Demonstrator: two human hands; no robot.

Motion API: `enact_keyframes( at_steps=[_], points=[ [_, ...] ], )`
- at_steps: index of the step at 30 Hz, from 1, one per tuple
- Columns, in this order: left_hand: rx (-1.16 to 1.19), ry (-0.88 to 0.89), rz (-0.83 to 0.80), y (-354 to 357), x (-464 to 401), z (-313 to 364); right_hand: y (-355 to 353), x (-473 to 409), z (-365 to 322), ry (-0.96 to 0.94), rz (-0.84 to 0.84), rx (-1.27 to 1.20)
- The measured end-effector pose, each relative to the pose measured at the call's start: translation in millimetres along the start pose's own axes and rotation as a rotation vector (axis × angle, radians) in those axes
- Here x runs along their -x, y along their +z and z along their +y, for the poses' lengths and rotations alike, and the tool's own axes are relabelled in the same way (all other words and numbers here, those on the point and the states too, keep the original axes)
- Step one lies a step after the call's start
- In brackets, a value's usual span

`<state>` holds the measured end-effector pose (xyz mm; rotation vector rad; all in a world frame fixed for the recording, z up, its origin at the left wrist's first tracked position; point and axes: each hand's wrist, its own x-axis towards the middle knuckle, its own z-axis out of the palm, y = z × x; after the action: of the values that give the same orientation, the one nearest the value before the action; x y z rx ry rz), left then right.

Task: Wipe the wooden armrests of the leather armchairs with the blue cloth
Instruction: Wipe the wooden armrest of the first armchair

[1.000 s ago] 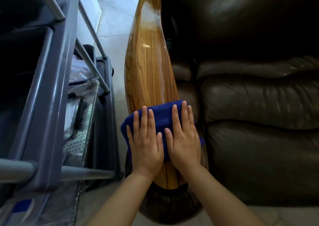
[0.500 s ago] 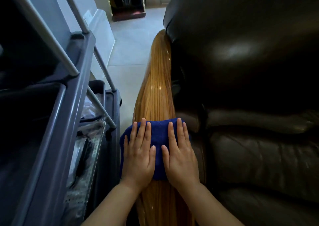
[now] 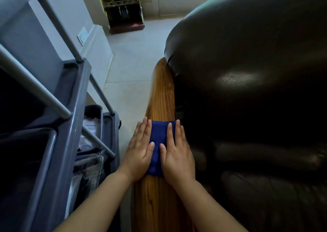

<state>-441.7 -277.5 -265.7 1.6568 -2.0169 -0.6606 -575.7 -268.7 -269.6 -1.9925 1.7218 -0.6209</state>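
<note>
A blue cloth is pressed flat on the wooden armrest in the lower centre of the frame. The left hand is laid on the cloth's left edge and the right hand on its right, fingers extended and held close together, palms down, nothing gripped. A dark leather armchair fills the right side. A grey cleaning cart with metal rails is seen at the left.

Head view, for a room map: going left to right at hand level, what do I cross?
Grey cart → left hand → blue cloth on the wooden armrest → right hand → leather armchair.
</note>
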Motion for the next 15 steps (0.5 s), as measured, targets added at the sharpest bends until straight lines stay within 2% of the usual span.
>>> enact_keyframes(
  at_steps=[2,4,7,11,15],
  points=[
    [-0.051,-0.045,0.052,0,8,6,-3,4,2,0.021,-0.043,-0.079],
    [0.049,-0.125,0.135,6,27,13,-5,11,7,0.094,-0.072,-0.293],
    [0.188,-0.199,0.087,12,30,10,-2,12,11,0.159,-0.115,-0.437],
    [0.186,-0.102,-0.019,1,2,-7,3,10,13,0.148,-0.091,-0.412],
    [0.081,0.006,-0.105,-6,-25,-18,1,1,12,0.147,-0.093,-0.453]
  ],
)
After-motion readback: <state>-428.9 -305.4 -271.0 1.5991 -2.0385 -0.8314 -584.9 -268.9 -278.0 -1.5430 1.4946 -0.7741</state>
